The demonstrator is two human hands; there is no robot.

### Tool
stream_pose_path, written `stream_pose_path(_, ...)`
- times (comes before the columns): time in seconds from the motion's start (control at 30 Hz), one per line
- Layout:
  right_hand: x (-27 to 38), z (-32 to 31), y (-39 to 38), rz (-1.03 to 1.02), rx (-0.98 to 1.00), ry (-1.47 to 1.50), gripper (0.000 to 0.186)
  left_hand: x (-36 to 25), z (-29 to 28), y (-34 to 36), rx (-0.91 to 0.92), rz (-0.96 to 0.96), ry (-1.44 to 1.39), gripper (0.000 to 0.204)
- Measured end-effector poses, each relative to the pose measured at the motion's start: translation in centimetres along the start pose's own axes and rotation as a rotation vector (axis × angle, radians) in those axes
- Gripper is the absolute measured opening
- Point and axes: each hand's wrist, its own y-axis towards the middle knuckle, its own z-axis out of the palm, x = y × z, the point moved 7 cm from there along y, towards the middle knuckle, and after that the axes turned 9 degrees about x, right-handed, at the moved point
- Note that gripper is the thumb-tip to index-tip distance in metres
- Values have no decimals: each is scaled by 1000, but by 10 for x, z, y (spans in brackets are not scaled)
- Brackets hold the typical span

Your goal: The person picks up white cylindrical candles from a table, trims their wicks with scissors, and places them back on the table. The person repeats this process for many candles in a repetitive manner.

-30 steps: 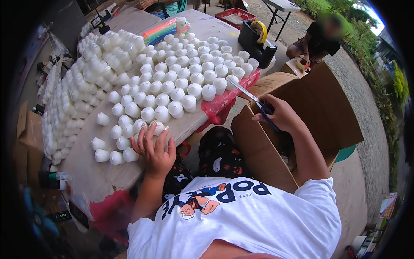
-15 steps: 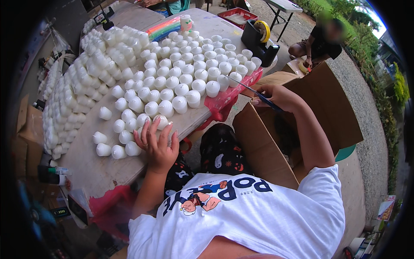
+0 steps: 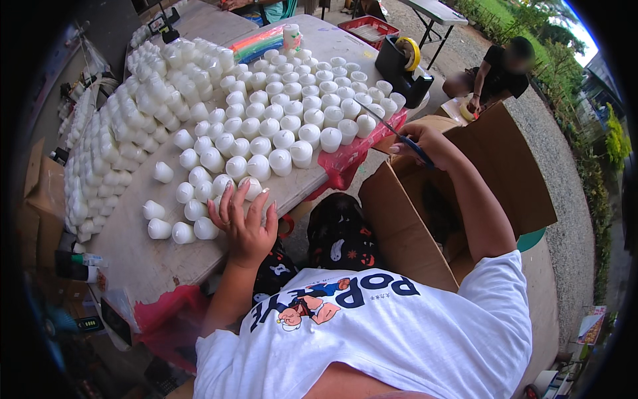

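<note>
Many short white votive candles [image 3: 280,161] with wicks stand upright in loose rows on the table [image 3: 292,193]. My left hand [image 3: 247,229] is at the table's near edge, its fingers spread and bent over the nearest candles. One candle [image 3: 252,187] sits right by its fingertips; whether they press on it I cannot tell. To the right, my right hand [image 3: 430,142] is closed round the blue handles of a pair of scissors [image 3: 420,152]. Their blades point up and left, over the candles at the table's right edge.
Bagged white candles [image 3: 113,153] are piled high along the left. A tape dispenser [image 3: 392,63] stands at the far right corner, near a red crate [image 3: 367,30]. Below my right arm is an open cardboard box [image 3: 405,216]. Another person [image 3: 502,70] crouches beyond it.
The view has shifted slightly. Both hands keep nearly the same pose, the scissors still in my right hand. The crouching person's head has risen a little.
</note>
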Motion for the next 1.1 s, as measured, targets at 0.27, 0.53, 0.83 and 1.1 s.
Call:
stream_pose_path(0.27,7,40,-14,-35,289,405,53,2,2,0,8,-5,-12,23)
stream_pose_path(0.53,15,45,-10,119,163,372,56,2,0,-1,7,0,-22,24)
stream_pose_path(0.83,30,36,-10,159,162,192,45,4,-2,-1,0,2,-83,26)
stream_pose_path(1.1,27,35,12,168,118,111,43,5,-3,-2,4,5,-83,26)
